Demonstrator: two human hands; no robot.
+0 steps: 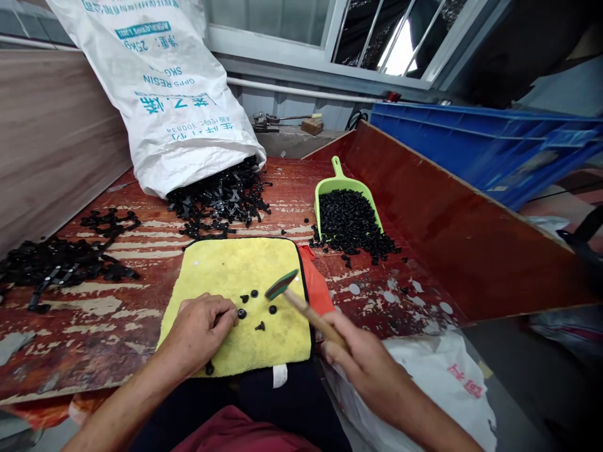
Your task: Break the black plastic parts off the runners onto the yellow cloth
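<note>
A small hammer [281, 284] with a wooden handle and a dark, green-edged head is in my right hand [351, 344], fingers wrapped round the handle. Its head hangs over the right part of a yellow cloth [207, 267]. On the cloth's left side my left hand [205, 323] is closed, thumb and finger pinched at a small round black plastic part [242, 313]. Several more small black parts lie between the hand and the hammer, among them a stemmed black piece [260, 326] and a round black piece [272, 309].
A white resin sack [188, 144] spills black plastic frames [230, 194] at the back. A green dustpan [337, 168] holds many small black parts. More black frames [51, 263] lie left. A reddish board [424, 213] edges the right side, with a blue crate [471, 141] behind it.
</note>
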